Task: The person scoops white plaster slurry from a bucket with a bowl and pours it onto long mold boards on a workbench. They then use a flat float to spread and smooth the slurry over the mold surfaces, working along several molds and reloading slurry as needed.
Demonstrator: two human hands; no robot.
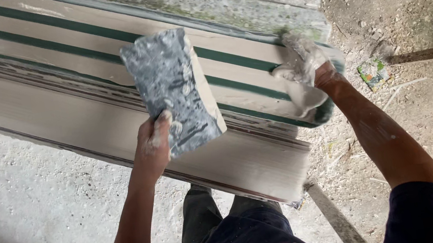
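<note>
Nearest to the camera, dark trousers [228,239] and a dark sleeve [425,213] are being seen at the bottom edge, with two bare forearms reaching away from them. Below these, a pale, rough concrete floor [26,190] is being shown on the left, dusted white and pitted.

A little farther, a grey rectangular trowel pad [172,91] is being gripped by the left hand [151,145] at its near edge, the thumb being pressed on the upper face. The pad's face is being shown as mottled grey, crusted with pale flecks and streaks of dried plaster, while its right side is showing a cream, smooth thickness. It is being held tilted above the middle of a long moulded cornice [55,114].

The cornice is being laid across the scene from the far left to the near right. Its surface is being shown as cream and matt, stepped into long parallel ridges, with dark green stripes running along its length and a cut end at the near right.

Farther right, the right hand [302,63], coated in wet white plaster, is being pressed closed around the cornice's far right end.

Beyond, brown earth [410,1] strewn with chips and a crumpled wrapper [373,73] is being seen.
</note>
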